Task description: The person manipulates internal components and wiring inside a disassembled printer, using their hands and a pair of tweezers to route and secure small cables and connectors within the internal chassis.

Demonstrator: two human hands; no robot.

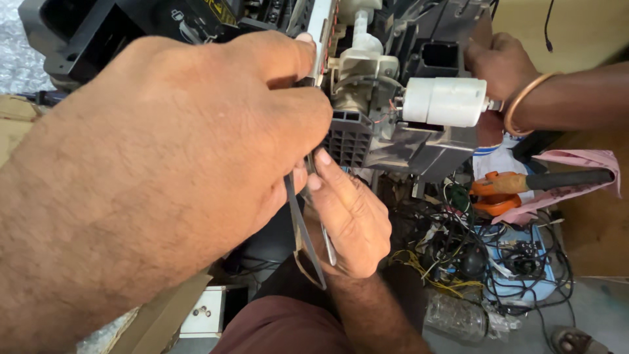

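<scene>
The left hand point(196, 151) closes its fingers around a thin metal tool point(303, 229), most likely tweezers or slim pliers, pinching it near the top where it meets the grey plastic grille point(347, 137) of the opened machine point(393, 85); the right hand point(350, 219) comes up from below and grips the same tool lower down, thumb and forefinger pressed on its blades; both grips are narrow and tight. The tool looks stiff, light and slippery, best held close to its working end as both hands do; the machine looks bulky and heavy, its plastic frame rigid yet brittle at the thin ribs, its red wires point(392, 108) fragile. The left forearm fills the near left of the view, wrist bent inward, knuckles up; the right forearm rises from the lap, palm turned toward the wearer. Beside the grille sits a white cylindrical motor point(444, 101); another person's hand point(501, 65), with a copper bangle point(524, 98), steadies the machine's far side. Below lie an orange-handled tool point(498, 193) and tangled cables point(472, 255).
</scene>
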